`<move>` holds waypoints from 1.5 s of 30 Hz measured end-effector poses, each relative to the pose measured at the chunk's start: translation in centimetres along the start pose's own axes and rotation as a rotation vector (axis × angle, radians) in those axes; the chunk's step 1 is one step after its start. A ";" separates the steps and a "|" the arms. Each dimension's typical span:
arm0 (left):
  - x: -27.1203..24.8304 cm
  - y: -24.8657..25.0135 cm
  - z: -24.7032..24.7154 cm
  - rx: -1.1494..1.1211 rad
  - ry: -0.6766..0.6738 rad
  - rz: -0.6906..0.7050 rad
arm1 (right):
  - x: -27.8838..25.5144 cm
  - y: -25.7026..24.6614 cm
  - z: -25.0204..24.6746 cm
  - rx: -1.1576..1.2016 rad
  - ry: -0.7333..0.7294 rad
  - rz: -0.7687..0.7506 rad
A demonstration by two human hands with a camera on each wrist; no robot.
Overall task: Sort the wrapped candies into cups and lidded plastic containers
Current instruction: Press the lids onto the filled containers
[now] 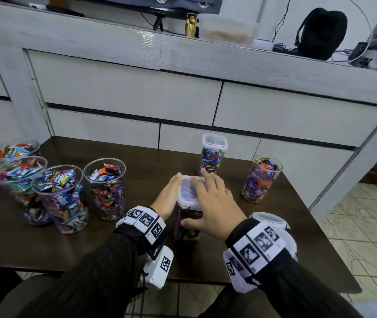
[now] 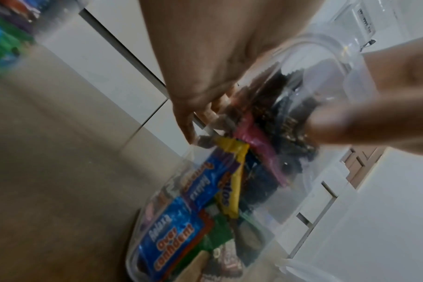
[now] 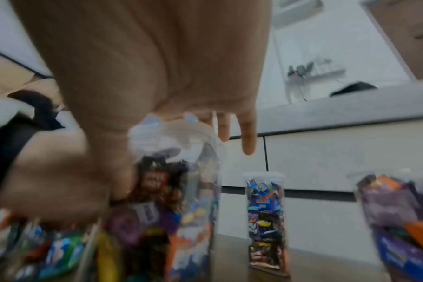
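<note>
Right now the person is working on the lidded container (image 1: 188,216) standing near the front middle of the dark table (image 1: 297,226), full of wrapped candies (image 2: 186,219). Their right hand (image 1: 212,203) is lying spread over the lid (image 1: 188,192), fingers straight and pressing down on it, with the thumb reaching down the container's near side. Their left hand (image 1: 169,196) is resting flat against the container's left side, fingers straight and together, steadying it. Whether the lid's clips are already snapped down I cannot tell.

Behind the container a second, closed one (image 1: 212,154) is standing; to its right an open cup of candies (image 1: 262,179), and to its left a cluster of four more open cups (image 1: 105,187). Another loose lid (image 1: 268,220) is lying just right of the right wrist.

What could be going wrong from here, to my eye: the container is tall and narrow, so an off-centre push could be tipping it toward the cups on its left; a wrapper caught under the rim might be keeping the lid from seating; and the right forearm swinging back could be knocking that loose lid off the table
</note>
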State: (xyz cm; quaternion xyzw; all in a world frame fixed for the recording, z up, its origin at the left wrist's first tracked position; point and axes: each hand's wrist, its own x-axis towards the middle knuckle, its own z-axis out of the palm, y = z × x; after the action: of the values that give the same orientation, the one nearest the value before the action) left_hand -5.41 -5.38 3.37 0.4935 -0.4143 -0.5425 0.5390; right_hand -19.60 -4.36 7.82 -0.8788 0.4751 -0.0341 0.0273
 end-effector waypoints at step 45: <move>3.1 -4.7 -4.7 1.429 -0.044 -0.274 | 7.7 18.8 -0.5 0.134 0.204 0.780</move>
State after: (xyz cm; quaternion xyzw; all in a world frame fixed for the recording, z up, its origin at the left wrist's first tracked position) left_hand -1.44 -7.75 -2.36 0.7615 -0.6125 -0.2120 0.0039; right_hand -31.12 -21.09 7.08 -0.6211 0.7698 -0.1392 0.0481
